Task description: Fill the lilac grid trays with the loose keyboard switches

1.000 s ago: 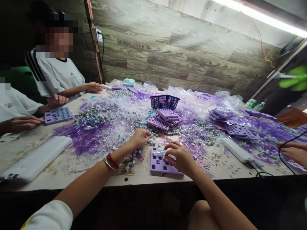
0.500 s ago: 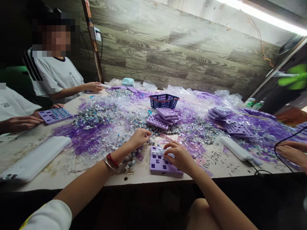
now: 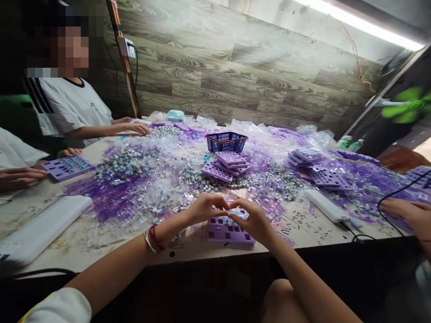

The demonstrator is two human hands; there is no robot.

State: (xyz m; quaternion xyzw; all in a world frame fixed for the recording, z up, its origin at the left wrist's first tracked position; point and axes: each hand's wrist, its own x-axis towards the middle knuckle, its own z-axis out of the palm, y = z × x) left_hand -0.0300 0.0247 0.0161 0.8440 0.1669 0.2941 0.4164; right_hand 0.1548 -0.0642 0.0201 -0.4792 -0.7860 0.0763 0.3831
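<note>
A purple tray with square holes (image 3: 232, 237) lies in front of me at the table's edge, and clear pieces sit in its far rows. Above its far side my left hand (image 3: 207, 210) is closed in a pinch; whatever is between its fingertips is too small to name. My right hand (image 3: 254, 220) hovers over the tray's right part, thumb and index finger curled toward the left fingertips. The tips of both hands meet or nearly meet, and any small piece there is hidden. Loose clear and purple plastic pieces (image 3: 151, 190) surround the tray.
Beyond the tray stand stacked purple trays (image 3: 230, 158) and a dark blue basket (image 3: 226, 142). White oblong devices lie left (image 3: 47, 229) and right (image 3: 325, 206), the right one with a black cable. Co-workers' hands (image 3: 22, 177) work at left; another person's hand (image 3: 404, 211) is at right.
My left hand has moved right from the loose pieces to the tray, meeting my right hand's fingertips. My right hand stays over the tray. The view has shifted slightly.
</note>
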